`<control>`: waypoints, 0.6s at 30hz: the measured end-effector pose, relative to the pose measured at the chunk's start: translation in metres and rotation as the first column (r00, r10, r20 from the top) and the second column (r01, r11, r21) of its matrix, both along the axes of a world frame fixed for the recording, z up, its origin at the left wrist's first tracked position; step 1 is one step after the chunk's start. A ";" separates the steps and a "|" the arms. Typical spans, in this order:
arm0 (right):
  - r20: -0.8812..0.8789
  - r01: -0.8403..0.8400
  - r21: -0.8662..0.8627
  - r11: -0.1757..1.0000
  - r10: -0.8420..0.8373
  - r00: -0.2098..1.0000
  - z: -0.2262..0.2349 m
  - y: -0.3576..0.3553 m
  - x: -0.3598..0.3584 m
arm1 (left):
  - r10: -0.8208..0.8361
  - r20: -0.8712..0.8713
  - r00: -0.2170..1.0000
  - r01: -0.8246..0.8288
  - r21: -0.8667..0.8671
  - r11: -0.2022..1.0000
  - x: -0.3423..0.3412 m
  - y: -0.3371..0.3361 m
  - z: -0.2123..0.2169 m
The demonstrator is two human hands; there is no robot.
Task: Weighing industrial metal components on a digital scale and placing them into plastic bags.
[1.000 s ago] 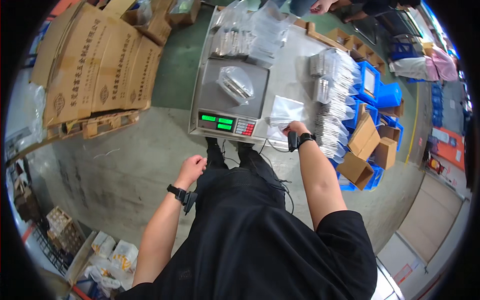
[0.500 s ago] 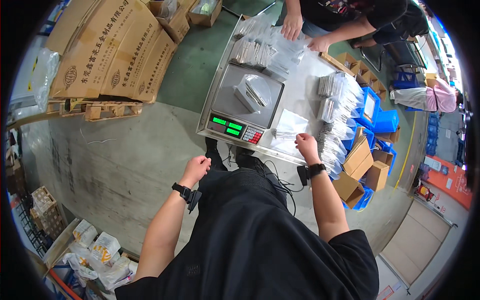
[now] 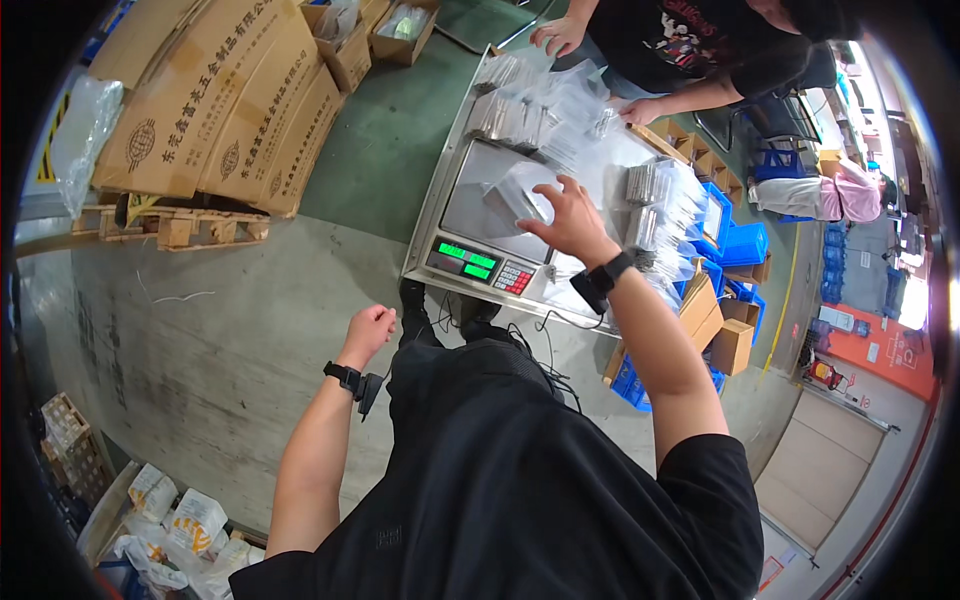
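My right hand hangs with fingers spread over the digital weighing scale, beside a clear plastic bag lying on the steel pan. The hand partly hides that bag and its contents; whether the fingertips touch it I cannot tell. My left hand is held off the table's near edge, its fingers curled together with nothing visible in them. Several clear bags of thin metal pieces lie beyond the scale, and another row of bagged pieces runs along the table's right side.
Across the table, a co-worker's hands are at the far bags. Blue bins and cardboard boxes stand at the right. Large flattened cartons lean over a wooden pallet at the left. Black cables hang by my legs.
My right hand has moved from the near right of the table up and left over the scale, its fingers opening out. My left hand stays low and closed. The co-worker's one hand has lifted away leftward.
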State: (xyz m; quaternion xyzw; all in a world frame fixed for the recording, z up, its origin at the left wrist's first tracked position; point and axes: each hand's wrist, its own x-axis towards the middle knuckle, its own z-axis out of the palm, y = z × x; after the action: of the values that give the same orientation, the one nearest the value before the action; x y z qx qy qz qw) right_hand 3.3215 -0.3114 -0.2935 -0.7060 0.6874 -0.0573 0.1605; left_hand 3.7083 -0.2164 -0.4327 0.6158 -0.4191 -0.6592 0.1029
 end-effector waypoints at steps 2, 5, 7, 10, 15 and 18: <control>-0.031 -0.008 0.038 0.999 0.010 0.999 -0.006 -0.009 0.007 | 0.022 0.000 1.000 -0.022 0.005 1.000 0.014 0.001 -0.001; -0.097 -0.010 0.101 0.995 0.020 0.995 -0.014 -0.018 0.007 | 0.072 -0.003 0.997 -0.072 0.026 0.997 0.034 0.004 -0.002; -0.097 -0.016 0.072 0.997 0.023 0.995 -0.024 -0.021 0.003 | 0.065 0.012 0.998 -0.066 0.040 0.997 0.048 0.008 -0.011; -0.074 -0.034 0.101 0.994 0.042 0.996 -0.029 -0.026 0.000 | 0.040 0.050 0.998 -0.043 0.062 0.997 0.069 0.012 -0.023; -0.082 -0.048 0.171 0.984 0.063 0.995 -0.033 -0.031 0.000 | -0.006 0.109 0.994 0.001 0.046 0.999 0.086 0.009 -0.035; -0.128 -0.020 0.175 0.984 0.043 0.991 -0.046 -0.037 -0.009 | -0.023 0.124 0.992 0.016 0.060 0.998 0.084 0.004 -0.037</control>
State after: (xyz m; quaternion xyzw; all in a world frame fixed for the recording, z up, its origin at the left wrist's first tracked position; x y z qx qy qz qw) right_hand 3.3123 -0.3486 -0.3399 -0.7023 0.6877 0.0521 0.1766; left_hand 3.7927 -0.2128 -0.4700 0.6542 -0.4111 -0.6327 0.0519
